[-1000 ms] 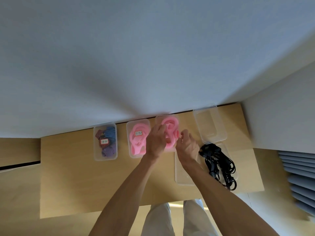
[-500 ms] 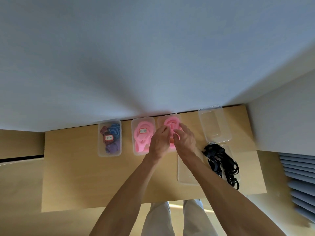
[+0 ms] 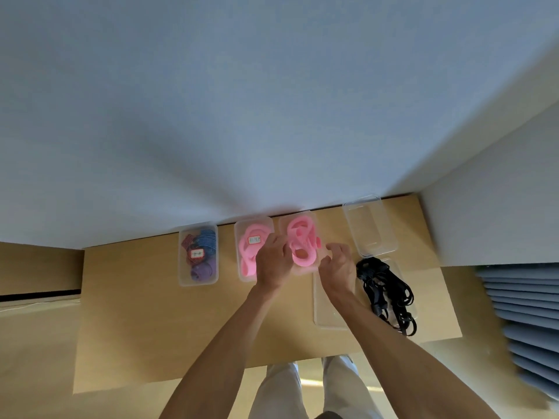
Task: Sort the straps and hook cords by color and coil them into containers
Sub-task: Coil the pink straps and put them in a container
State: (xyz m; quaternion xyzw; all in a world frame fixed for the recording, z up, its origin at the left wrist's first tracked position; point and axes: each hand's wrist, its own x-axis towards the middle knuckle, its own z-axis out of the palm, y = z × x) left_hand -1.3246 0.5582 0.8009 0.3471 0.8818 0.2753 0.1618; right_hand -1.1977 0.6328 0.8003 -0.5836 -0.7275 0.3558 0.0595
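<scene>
A coiled pink strap (image 3: pixel 302 241) lies in a clear container (image 3: pixel 298 269) at the back of the wooden table (image 3: pixel 145 313). My left hand (image 3: pixel 273 263) holds the coil's left side with curled fingers. My right hand (image 3: pixel 338 266) hovers just right of that container, fingers loosely spread and holding nothing. Another pink strap (image 3: pixel 249 252) with a white label fills the container to the left. A tangle of black hook cords (image 3: pixel 388 293) lies on a clear tray at the right.
A container (image 3: pixel 198 281) of red, blue and purple straps stands at the left of the row. An empty clear container (image 3: pixel 370 228) sits at the back right by the wall. A clear lid (image 3: pixel 328 316) lies under my right forearm.
My right hand has come off the pink coil and moved right, its fingers loosened. My left hand stays at the coil's left side.
</scene>
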